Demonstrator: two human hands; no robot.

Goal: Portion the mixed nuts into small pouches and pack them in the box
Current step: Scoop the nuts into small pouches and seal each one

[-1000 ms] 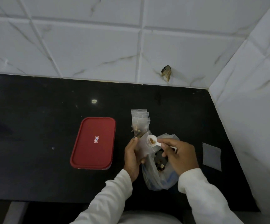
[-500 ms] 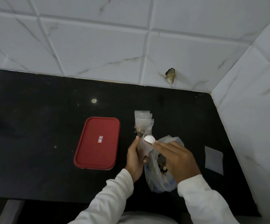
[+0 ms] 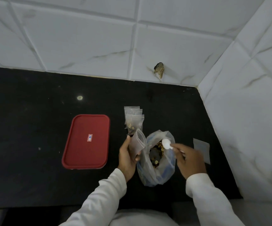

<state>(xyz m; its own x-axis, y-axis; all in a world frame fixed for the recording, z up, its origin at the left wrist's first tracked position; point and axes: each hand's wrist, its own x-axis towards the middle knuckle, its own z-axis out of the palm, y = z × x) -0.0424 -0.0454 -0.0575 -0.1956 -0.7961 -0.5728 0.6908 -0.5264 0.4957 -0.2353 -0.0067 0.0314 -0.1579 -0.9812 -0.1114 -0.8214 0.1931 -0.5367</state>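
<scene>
My left hand (image 3: 128, 156) holds a small clear pouch (image 3: 137, 142) upright with its mouth open. My right hand (image 3: 189, 159) grips a white plastic spoon (image 3: 166, 143) whose bowl hovers over the open plastic bag of mixed nuts (image 3: 156, 158), which stands on the black counter between my hands. Behind the held pouch lie several small pouches (image 3: 133, 119), overlapping, with nuts inside. The box with its red lid (image 3: 86, 141) shut sits to the left of my left hand.
A flat empty pouch (image 3: 201, 150) lies at the right near the side wall. White tiled walls close the back and right of the black counter (image 3: 26, 119). A small broken patch (image 3: 159, 71) marks the back wall.
The spoon tipped into the held pouch, then my right hand drew it back to the right, over the nut bag. My left hand kept the pouch in place.
</scene>
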